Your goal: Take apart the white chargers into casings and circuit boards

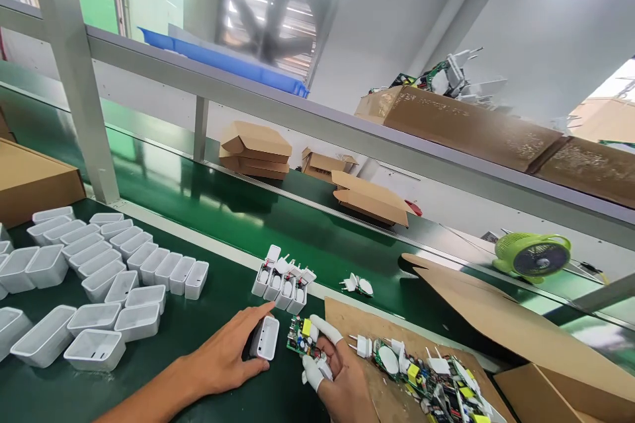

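Observation:
Between the thumb and fingers of my left hand [225, 350] is a white plastic case [268, 338], its open side facing up on the green work surface. My right hand [342, 377], with white finger cots on two digits, grips a green circuit board [300, 336] carrying a yellow component, just right of that case. Part of the board is hidden by my fingers. Beyond my hands stands a row of white cases filled with boards [280, 289]. A pile of loose circuit boards [441, 377] with plugs lies on cardboard to the right.
Many empty white cases [96, 264] stand at left. A loose board with a plug [358, 285] lies past the cardboard sheet [342, 310]. A metal rail [268, 96] crosses overhead, with board-filled cartons [456, 119] on it. A green fan [533, 254] stands at right.

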A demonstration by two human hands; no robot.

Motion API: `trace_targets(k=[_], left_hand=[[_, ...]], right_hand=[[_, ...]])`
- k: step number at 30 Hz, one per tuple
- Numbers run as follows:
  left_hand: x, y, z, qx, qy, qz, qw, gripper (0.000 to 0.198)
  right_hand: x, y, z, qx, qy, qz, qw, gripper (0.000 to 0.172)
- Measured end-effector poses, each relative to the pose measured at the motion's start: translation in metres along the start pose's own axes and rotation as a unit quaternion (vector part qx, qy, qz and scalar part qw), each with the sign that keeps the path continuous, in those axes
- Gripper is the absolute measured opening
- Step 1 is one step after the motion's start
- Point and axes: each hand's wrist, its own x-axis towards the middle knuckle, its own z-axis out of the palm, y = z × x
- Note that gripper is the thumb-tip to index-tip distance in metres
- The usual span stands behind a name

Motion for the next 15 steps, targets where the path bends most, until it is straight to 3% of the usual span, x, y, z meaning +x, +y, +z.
trace_targets(k=[3,5,7,10,15], left_hand=[[0.001,0.0,0.001,-0.005,0.026,0.048,0.998,0.094],[0.001,0.001,0.002,-0.005,0.045,0.083,0.996,0.092],[0.0,0.001,0.002,0.001,0.058,0.109,0.992,0.09],[-0.001,0.001,0.002,0.019,0.065,0.131,0.989,0.092],[-0.001,-0.004,0.002,0.046,0.064,0.136,0.988,0.098]], right_hand=[[-0.003,-0.034,-0.003,-0.114,-0.035,-0.092,0.989,0.054],[-0.006,-0.053,-0.003,-0.22,-0.055,-0.174,0.958,0.052],[-0.008,-0.063,-0.002,-0.308,-0.07,-0.209,0.926,0.06],[-0.009,-0.06,0.004,-0.389,-0.082,-0.193,0.897,0.073],[-0.008,-0.039,0.01,-0.415,-0.085,-0.201,0.884,0.075]])
